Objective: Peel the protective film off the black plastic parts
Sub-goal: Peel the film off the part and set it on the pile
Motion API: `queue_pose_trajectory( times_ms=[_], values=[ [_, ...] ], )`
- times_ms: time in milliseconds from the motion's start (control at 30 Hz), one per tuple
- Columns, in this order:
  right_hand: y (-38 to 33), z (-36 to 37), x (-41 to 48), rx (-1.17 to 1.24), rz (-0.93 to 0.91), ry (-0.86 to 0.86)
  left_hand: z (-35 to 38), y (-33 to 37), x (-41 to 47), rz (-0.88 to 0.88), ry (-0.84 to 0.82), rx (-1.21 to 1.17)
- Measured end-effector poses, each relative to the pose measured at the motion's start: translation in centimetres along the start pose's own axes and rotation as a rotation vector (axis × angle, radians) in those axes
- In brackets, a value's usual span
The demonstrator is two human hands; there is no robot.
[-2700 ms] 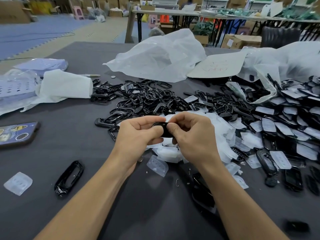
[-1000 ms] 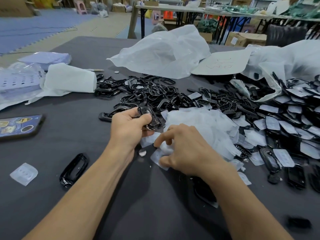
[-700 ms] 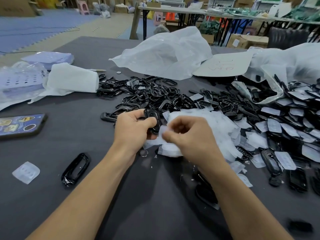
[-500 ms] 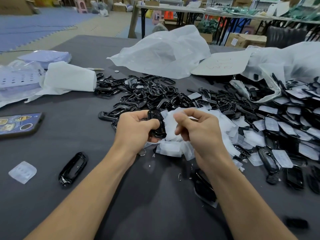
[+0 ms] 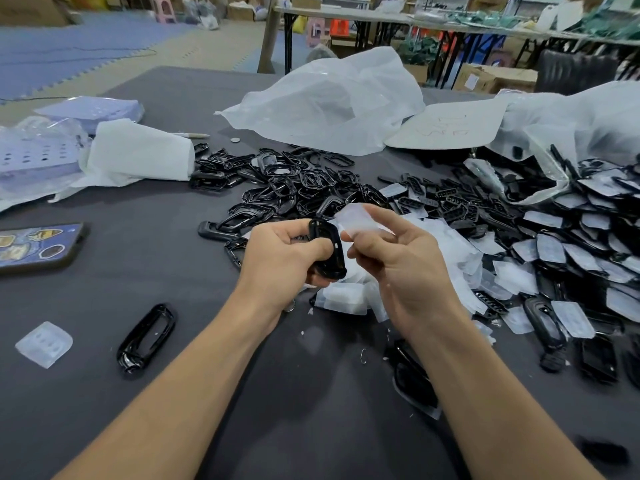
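Observation:
My left hand (image 5: 284,256) grips a black oval plastic part (image 5: 329,249) upright above the table. My right hand (image 5: 401,261) pinches a piece of clear protective film (image 5: 356,218) between thumb and fingers, just right of the part and lifted off it. Beneath both hands lies a heap of peeled films (image 5: 450,251). Bare black frames (image 5: 294,181) are piled behind my hands. Black parts still covered with film (image 5: 581,244) spread over the right side.
A single black frame (image 5: 147,336) and a loose film piece (image 5: 44,344) lie at the left front. A phone (image 5: 38,245) rests at the left edge. White plastic bags (image 5: 329,102) and a folded white sheet (image 5: 138,152) sit behind on the dark table (image 5: 138,237).
My right hand dropped to the film heap, came back to the part in my left hand, and has pulled a film up and away from it. My left hand has kept its grip.

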State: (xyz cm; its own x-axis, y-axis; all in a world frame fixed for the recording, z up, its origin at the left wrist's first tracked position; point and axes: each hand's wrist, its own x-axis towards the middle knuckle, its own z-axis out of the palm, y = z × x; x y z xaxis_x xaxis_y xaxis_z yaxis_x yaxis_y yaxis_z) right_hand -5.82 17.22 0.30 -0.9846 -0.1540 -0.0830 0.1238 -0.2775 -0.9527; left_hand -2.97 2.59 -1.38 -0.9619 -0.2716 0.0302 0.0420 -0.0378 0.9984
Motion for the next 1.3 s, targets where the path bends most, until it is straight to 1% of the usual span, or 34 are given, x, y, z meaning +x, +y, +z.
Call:
queue_pose_trajectory(
  times_ms=[167, 467, 700, 800, 900, 1100, 1300],
  values=[
    [0.1, 0.0, 0.0, -0.056, -0.039, -0.011, -0.1, 0.0, -0.1, 0.017, 0.000, -0.027],
    [-0.1, -0.2, -0.3, -0.132, -0.090, -0.030, 0.1, 0.1, -0.2, 0.029, -0.002, 0.003],
    [0.5, -0.2, -0.1, -0.324, -0.218, 0.034, 0.3, 0.0, -0.3, 0.033, 0.009, 0.013],
    [0.9, -0.2, 0.0, -0.434, -0.221, 0.086, 0.4, -0.1, -0.3, 0.036, 0.007, 0.033],
    [1.0, -0.4, 0.1, -0.489, -0.237, 0.094, 0.3, -0.1, -0.2, 0.040, 0.002, 0.053],
    [1.0, -0.3, 0.0, -0.564, -0.323, 0.100, 0.4, -0.3, -0.1, 0.038, 0.022, 0.059],
    [1.1, 0.0, 0.0, -0.517, -0.328, 0.053, 0.2, -0.5, 0.0, 0.052, 0.020, 0.067]
  ],
)
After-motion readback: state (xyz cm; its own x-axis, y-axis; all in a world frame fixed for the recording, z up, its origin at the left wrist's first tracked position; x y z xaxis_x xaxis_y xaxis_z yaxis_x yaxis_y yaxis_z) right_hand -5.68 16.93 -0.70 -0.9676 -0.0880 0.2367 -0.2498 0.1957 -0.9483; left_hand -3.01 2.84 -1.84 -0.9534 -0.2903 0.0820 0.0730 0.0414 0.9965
